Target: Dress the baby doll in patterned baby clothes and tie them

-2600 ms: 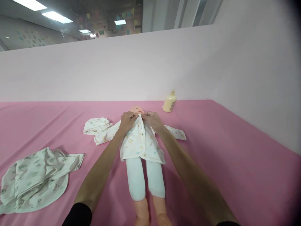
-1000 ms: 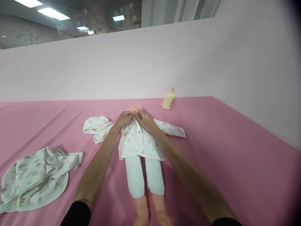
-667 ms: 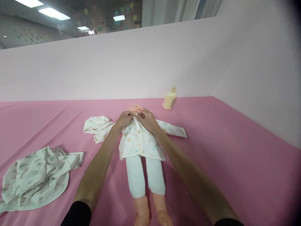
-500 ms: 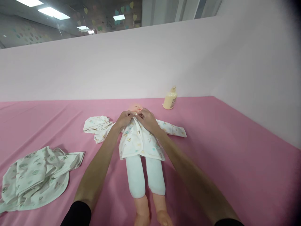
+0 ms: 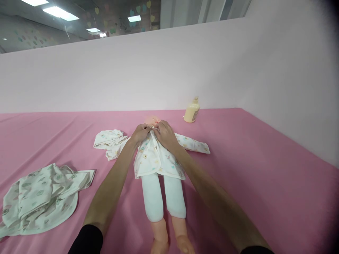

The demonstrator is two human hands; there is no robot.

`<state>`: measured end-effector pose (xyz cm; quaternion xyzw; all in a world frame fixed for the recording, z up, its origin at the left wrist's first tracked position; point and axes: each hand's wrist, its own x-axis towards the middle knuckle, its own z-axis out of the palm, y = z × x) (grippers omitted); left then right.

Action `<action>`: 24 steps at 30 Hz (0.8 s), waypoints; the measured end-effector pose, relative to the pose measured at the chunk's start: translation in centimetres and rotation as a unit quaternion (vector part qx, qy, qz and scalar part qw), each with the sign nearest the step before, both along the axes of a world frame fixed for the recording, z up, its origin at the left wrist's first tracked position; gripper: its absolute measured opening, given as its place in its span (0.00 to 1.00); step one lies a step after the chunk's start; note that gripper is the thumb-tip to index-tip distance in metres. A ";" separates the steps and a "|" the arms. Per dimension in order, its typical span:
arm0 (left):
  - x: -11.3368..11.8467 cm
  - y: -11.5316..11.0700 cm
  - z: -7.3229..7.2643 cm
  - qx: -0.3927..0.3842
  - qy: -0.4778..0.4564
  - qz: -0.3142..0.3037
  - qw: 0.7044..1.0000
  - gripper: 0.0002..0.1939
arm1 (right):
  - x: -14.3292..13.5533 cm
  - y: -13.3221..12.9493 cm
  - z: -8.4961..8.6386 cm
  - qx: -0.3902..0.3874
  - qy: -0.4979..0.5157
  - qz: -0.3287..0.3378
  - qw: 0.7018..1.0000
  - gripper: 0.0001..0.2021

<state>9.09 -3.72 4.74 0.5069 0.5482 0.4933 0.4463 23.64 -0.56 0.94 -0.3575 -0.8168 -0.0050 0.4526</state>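
Left hand (image 5: 141, 134) and right hand (image 5: 165, 134) grip the neckline of a white, bear-print cotton shirt (image 5: 148, 158) on a smooth plastic doll (image 5: 159, 231) lying on a pink cloth-covered bench (image 5: 254, 183); pinching both edges flat and level helps them meet without puckering.

Cool white light from rectangular ceiling lamps (image 5: 60, 13) lit the scene fairly brightly, spreading evenly over the white wall (image 5: 127, 74), while the pink cloth (image 5: 251, 169) deepened towards the lower right and held soft shadows beside the doll's legs (image 5: 174, 197). The lamps burned out to plain white against the dim room behind, and the pale jacket (image 5: 149, 160) kept only faint detail. Fine detail was soft where the left hand (image 5: 141, 133) and right hand (image 5: 166, 135) met, and a blurred dark fringe shaded the far right edge.
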 end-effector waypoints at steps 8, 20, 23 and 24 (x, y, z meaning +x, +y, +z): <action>-0.5 0.6 -0.7 0.007 0.002 -0.017 1.000 0.07 | -0.1 -0.5 0.2 0.012 -0.029 -0.011 0.999 0.08; 0.2 -0.5 0.5 0.028 0.098 -0.031 0.994 0.12 | 0.2 -0.4 -0.5 0.025 -0.030 -0.044 0.998 0.09; 0.4 -0.4 0.4 0.030 0.092 -0.020 0.995 0.12 | 0.1 -0.5 -0.4 0.039 -0.034 -0.058 0.997 0.10; 0.4 -0.3 0.3 0.029 0.091 -0.018 0.995 0.11 | 0.1 -0.5 -0.4 0.041 -0.035 -0.062 0.997 0.10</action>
